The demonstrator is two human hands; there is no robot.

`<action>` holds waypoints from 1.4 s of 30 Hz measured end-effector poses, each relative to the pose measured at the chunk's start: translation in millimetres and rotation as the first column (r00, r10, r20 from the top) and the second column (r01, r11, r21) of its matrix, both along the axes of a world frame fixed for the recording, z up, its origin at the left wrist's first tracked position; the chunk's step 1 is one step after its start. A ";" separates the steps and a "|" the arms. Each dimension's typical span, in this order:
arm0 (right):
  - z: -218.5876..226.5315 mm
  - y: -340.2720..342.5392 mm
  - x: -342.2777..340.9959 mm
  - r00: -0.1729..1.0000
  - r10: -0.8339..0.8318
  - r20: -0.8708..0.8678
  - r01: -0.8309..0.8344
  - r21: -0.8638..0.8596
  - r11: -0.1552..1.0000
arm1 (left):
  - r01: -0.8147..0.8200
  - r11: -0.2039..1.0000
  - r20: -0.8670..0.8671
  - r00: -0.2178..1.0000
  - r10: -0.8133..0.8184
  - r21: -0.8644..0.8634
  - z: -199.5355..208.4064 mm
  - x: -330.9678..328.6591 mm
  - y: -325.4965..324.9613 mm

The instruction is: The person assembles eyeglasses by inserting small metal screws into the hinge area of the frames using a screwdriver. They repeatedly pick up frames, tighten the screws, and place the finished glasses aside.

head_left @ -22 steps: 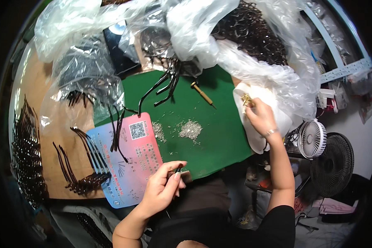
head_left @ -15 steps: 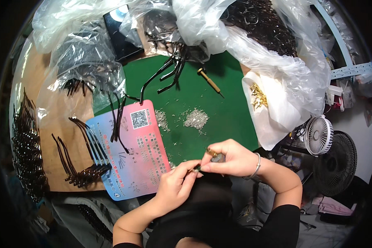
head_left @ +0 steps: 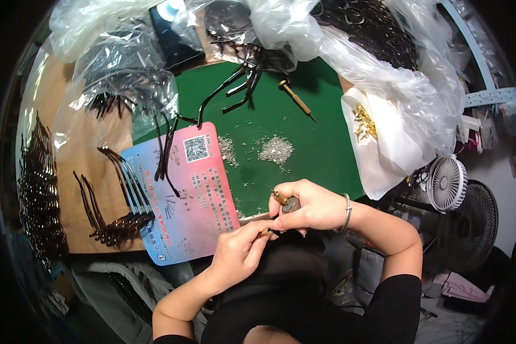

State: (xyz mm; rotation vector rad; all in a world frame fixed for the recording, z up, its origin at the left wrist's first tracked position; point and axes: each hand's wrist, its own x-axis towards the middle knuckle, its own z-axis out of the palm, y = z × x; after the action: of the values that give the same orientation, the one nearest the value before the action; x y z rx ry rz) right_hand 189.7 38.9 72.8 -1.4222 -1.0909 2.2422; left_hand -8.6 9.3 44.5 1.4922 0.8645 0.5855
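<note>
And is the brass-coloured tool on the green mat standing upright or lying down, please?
Lying down: the brass-coloured tool is stretched out lengthwise on the green mat.

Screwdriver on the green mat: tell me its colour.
The screwdriver is brassy gold, dark-tipped; best seen in the head view.

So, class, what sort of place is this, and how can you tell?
Probably a small workshop for assembly by hand: a heap of tiny metal bits and a screwdriver lie on a green mat, with dark rods stacked at the far left.
</note>
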 end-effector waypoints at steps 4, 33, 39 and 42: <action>-15.3 -14.0 5.4 0.999 -0.021 -0.049 0.020 -0.028 0.999 | -0.004 0.999 0.062 0.998 0.006 -0.039 -10.9 5.4 -5.9; -43.8 -45.7 21.2 0.464 -0.418 0.781 -0.582 0.625 0.521 | -0.258 0.886 0.006 0.959 0.282 -0.385 -16.0 -11.6 2.3; -40.5 -42.9 19.8 0.485 -0.357 0.798 -0.585 0.599 0.547 | -0.205 0.901 -0.068 0.979 0.194 -0.382 -21.1 -8.9 14.8; -29.7 -37.4 15.3 0.613 -0.213 0.761 -0.442 0.554 0.706 | -0.229 0.873 -0.046 0.972 0.232 -0.431 -23.4 -12.7 13.6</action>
State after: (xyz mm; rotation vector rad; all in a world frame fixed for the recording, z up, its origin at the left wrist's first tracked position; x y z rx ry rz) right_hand 204.9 1.5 43.1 -1.9732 -2.0726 0.8543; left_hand -21.3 22.9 21.1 0.9867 1.0973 0.5271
